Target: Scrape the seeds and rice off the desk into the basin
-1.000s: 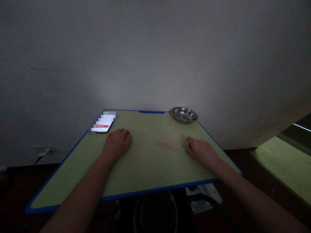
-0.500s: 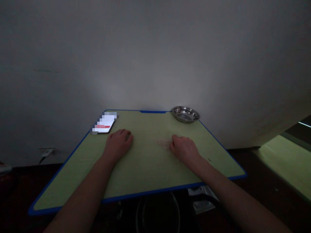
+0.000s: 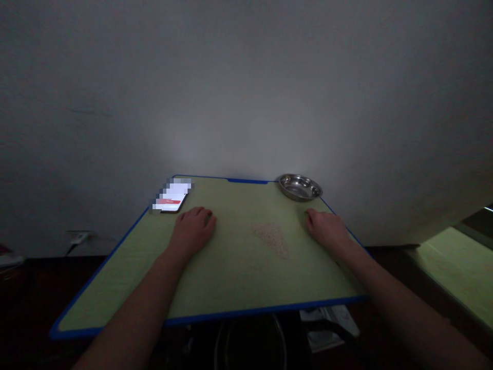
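Observation:
A thin, pale reddish scatter of small grains (image 3: 272,238) lies on the light green tabletop (image 3: 231,277) between my two hands. My left hand (image 3: 193,226) rests palm down left of the grains, close to a phone, its fingers loosely bent and the thumb apart. Right of the grains, my right hand (image 3: 327,226) lies low over the table with its fingers curled closed. Whatever they may hold is hidden. Just beyond that hand, at the far right corner, stands a shallow steel bowl (image 3: 300,188).
A lit phone (image 3: 173,198) lies at the table's far left corner. The table has a blue rim (image 3: 246,312) and backs onto a grey wall (image 3: 246,92). Below the front edge are a dark round object with a pale rim and a white packet (image 3: 327,326).
My right hand has moved right, off the grains and toward the table's right edge, leaving the scatter in full view. My left hand has stayed in place. The view has shifted slightly.

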Tool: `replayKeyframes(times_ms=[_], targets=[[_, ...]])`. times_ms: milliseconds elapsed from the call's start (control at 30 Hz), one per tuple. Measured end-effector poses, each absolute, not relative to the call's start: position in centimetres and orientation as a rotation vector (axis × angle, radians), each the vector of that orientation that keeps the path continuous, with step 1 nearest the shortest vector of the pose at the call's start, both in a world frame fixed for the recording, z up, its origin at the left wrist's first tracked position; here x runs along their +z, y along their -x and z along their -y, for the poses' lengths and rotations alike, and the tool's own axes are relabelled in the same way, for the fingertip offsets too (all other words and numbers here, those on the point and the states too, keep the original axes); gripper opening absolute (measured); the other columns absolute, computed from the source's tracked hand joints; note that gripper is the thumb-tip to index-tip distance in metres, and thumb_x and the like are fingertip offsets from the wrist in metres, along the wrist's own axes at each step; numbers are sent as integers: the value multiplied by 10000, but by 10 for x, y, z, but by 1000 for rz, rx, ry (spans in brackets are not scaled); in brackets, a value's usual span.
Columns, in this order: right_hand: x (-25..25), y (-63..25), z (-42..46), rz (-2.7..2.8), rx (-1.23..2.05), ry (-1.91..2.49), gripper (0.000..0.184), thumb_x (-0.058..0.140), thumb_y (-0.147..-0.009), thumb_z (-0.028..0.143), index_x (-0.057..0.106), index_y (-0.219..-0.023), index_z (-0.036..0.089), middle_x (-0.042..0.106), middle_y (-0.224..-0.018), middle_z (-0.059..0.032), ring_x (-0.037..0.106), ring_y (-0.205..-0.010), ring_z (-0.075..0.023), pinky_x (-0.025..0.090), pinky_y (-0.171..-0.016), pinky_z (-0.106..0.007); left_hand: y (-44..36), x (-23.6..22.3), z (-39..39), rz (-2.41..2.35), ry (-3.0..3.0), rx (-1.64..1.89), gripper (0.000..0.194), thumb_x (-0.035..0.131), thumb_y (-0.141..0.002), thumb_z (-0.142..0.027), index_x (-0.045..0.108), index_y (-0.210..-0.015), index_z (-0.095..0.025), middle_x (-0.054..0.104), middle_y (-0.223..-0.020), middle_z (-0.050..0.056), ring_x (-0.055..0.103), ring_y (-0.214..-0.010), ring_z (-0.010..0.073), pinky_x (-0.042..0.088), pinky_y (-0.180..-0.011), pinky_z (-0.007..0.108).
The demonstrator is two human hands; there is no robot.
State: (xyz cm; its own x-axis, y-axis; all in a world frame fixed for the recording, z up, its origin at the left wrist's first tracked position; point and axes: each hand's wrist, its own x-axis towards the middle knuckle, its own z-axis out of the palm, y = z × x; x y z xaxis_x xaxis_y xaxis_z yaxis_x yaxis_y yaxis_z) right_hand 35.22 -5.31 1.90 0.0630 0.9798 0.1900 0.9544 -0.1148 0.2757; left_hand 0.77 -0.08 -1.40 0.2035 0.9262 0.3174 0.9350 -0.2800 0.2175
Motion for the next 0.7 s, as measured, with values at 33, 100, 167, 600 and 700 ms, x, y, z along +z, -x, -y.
replayKeyframes(times_ms=[33,100,167,600,700], targets=[[16,-346,52,-2070,509,-2198,333,331,-952,264,627,-1032,133,719,-858,-157,687,-779,-282,432,-620,-329,-8,-14,1,1874,2419,-608,401,344,-896,-391,632,-1073,-175,638,-1165,120,569,-1085,281,383,-955,448],[12,-330,50,-2146,503,-2134,324,332,-953,267,617,-1041,143,721,-857,-143,689,-776,-271,433,-630,-324,-7,-15,1,1869,2424,-604,398,350,-896,-397,631,-1074,-178,636,-1172,117,566,-1095,280,380,-961,445],[11,-310,46,-2227,490,-2071,308,336,-952,266,610,-1041,158,723,-858,-127,690,-776,-258,432,-633,-314,-6,-15,0,1863,2429,-601,397,355,-896,-396,630,-1080,-176,631,-1186,118,560,-1109,279,380,-967,439],[30,-253,34,-2504,430,-1812,349,322,-957,260,567,-1191,176,735,-882,-122,696,-758,-243,445,-631,-305,-7,-13,5,1878,2439,-630,335,380,-907,-366,633,-1038,-190,640,-1151,104,562,-1096,247,368,-976,402],[40,-262,19,-2450,524,-1913,381,290,-975,292,561,-1214,170,727,-929,-145,690,-801,-263,445,-653,-319,-7,-13,4,1905,2432,-635,320,387,-908,-361,634,-1028,-196,642,-1153,102,560,-1100,247,367,-970,400]])
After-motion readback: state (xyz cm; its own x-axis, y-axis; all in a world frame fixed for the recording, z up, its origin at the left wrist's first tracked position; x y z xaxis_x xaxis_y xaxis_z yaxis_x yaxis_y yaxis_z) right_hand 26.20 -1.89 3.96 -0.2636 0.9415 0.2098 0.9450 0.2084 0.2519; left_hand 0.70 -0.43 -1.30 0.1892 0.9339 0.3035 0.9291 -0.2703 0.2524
